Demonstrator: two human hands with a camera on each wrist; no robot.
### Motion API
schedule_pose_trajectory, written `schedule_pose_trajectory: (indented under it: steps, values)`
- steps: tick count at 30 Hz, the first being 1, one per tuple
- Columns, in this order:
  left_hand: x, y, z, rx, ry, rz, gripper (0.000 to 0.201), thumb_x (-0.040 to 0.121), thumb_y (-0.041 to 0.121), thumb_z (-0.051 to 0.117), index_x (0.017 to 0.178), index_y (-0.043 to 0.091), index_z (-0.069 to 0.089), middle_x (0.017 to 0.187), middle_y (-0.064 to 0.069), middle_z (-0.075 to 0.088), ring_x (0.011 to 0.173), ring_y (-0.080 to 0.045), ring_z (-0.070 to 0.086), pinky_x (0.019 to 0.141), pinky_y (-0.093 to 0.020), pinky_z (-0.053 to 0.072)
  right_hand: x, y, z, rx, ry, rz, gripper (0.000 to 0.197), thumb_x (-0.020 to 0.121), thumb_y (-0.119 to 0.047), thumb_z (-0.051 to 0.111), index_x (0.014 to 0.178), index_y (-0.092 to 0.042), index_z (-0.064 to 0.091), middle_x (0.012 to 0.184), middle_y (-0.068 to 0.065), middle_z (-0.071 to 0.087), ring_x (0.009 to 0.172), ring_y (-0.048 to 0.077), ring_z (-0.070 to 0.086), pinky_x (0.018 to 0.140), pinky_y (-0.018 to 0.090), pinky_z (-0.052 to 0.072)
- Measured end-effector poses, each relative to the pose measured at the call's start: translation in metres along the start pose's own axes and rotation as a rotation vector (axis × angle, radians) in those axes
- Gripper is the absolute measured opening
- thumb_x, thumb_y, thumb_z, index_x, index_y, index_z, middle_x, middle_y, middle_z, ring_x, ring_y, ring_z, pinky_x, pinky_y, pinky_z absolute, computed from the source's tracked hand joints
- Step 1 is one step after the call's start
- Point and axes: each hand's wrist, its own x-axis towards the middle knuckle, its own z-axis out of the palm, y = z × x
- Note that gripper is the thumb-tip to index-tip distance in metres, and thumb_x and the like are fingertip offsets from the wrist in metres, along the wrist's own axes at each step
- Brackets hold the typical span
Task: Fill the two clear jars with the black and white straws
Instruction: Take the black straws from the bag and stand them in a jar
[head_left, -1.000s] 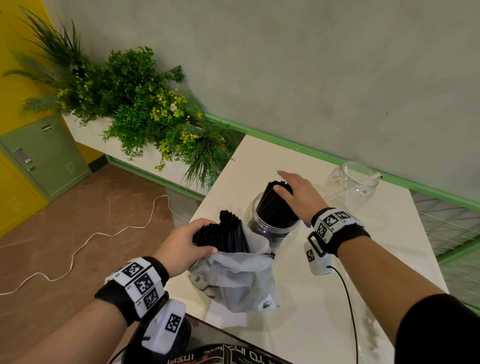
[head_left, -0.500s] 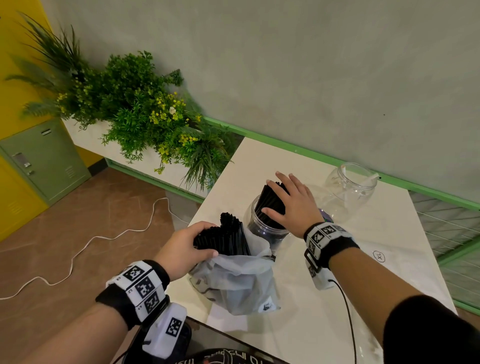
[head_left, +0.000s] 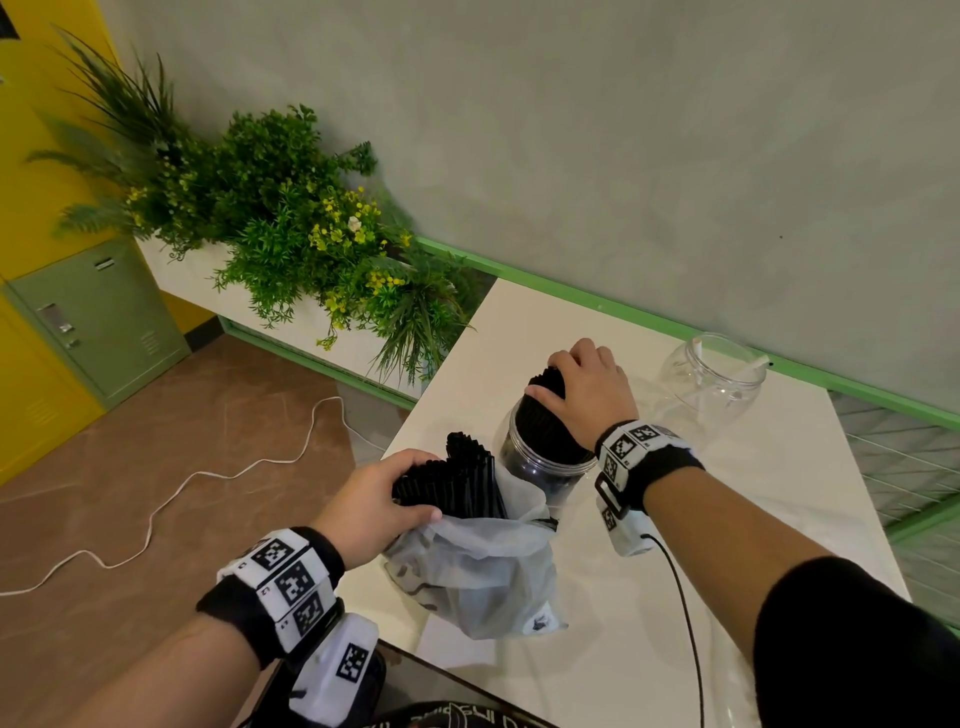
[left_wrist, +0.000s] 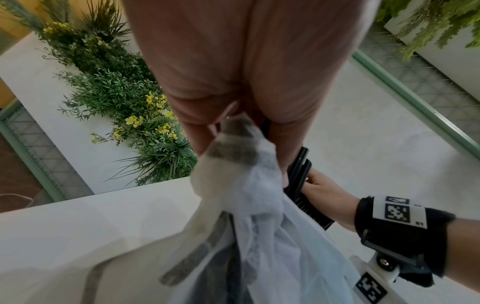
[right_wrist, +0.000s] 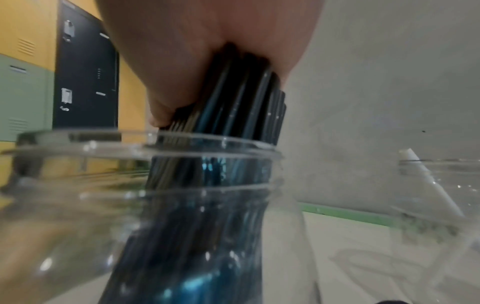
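A clear jar (head_left: 540, 470) (right_wrist: 130, 205) stands mid-table, packed with black straws (head_left: 545, 415) (right_wrist: 233, 102). My right hand (head_left: 582, 384) grips the tops of that bundle from above. Close in front of it, my left hand (head_left: 379, 499) grips the mouth of a translucent plastic bag (head_left: 467, 577) (left_wrist: 259, 205) together with more black straws (head_left: 457, 480) (left_wrist: 301, 174) that stick out of it. A second clear jar (head_left: 717, 379) (right_wrist: 441, 195) stands at the back right and holds a single white straw (right_wrist: 426, 172).
The white table (head_left: 753, 545) ends at a green-trimmed grey wall behind. A planter of green plants (head_left: 291, 228) sits off its left corner. A white cable (head_left: 182, 493) lies on the brown floor, with green and yellow lockers (head_left: 78, 322) beyond.
My right hand went from flat on the straw tops to curled round the bundle in the jar. The left hand has stayed on the bag and its straws.
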Motion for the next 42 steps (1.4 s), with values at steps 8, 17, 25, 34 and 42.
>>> schedule_pose_trajectory:
  steps: [8,17,25,34,42]
  values:
    - [0.001,-0.002,0.0,-0.006,0.002,0.027,0.046,0.077,0.01,0.076,0.098,0.045,0.055,0.097,0.02,0.065,0.088,0.014,0.057,0.071,-0.003,0.043,-0.049,-0.038,-0.022,0.497,0.228,-0.114,0.05,0.085,-0.051,0.056,0.119,-0.015,0.056,0.114,0.002,0.049,0.104,0.015,0.043,0.091,0.028,0.038]
    - [0.0,-0.009,0.008,-0.007,-0.002,0.073,0.045,0.075,0.01,0.077,0.104,0.04,0.06,0.096,0.021,0.066,0.094,0.004,0.059,0.082,-0.013,0.045,-0.108,-0.081,0.025,0.906,-0.293,0.132,0.101,0.067,-0.049,0.081,0.147,-0.019,0.026,0.135,-0.001,0.044,0.125,0.013,0.041,0.109,0.027,0.033]
    - [-0.004,-0.011,0.007,-0.01,-0.001,0.079,0.043,0.075,0.009,0.077,0.107,0.034,0.06,0.102,0.014,0.067,0.094,0.004,0.059,0.078,-0.008,0.043,-0.112,-0.083,0.027,0.97,-0.23,0.191,0.053,0.061,-0.041,0.084,0.102,-0.019,0.059,0.102,0.003,0.056,0.099,0.019,0.052,0.092,0.034,0.043]
    - [-0.006,-0.006,0.007,-0.025,-0.001,0.092,0.045,0.076,0.007,0.077,0.105,0.037,0.059,0.102,0.015,0.066,0.092,0.008,0.058,0.077,-0.006,0.043,-0.118,-0.076,0.011,1.142,-0.093,0.245,0.031,0.071,-0.026,0.083,0.082,-0.013,0.057,0.076,-0.004,0.054,0.071,0.009,0.051,0.068,0.018,0.041]
    - [-0.006,-0.003,0.009,-0.068,-0.005,0.084,0.041,0.077,0.007,0.076,0.108,0.029,0.061,0.103,0.011,0.068,0.093,0.002,0.06,0.083,-0.013,0.046,-0.114,-0.068,-0.016,1.226,0.007,0.273,0.027,0.083,-0.024,0.073,0.09,-0.006,0.054,0.072,0.003,0.059,0.07,0.013,0.056,0.073,0.018,0.044]
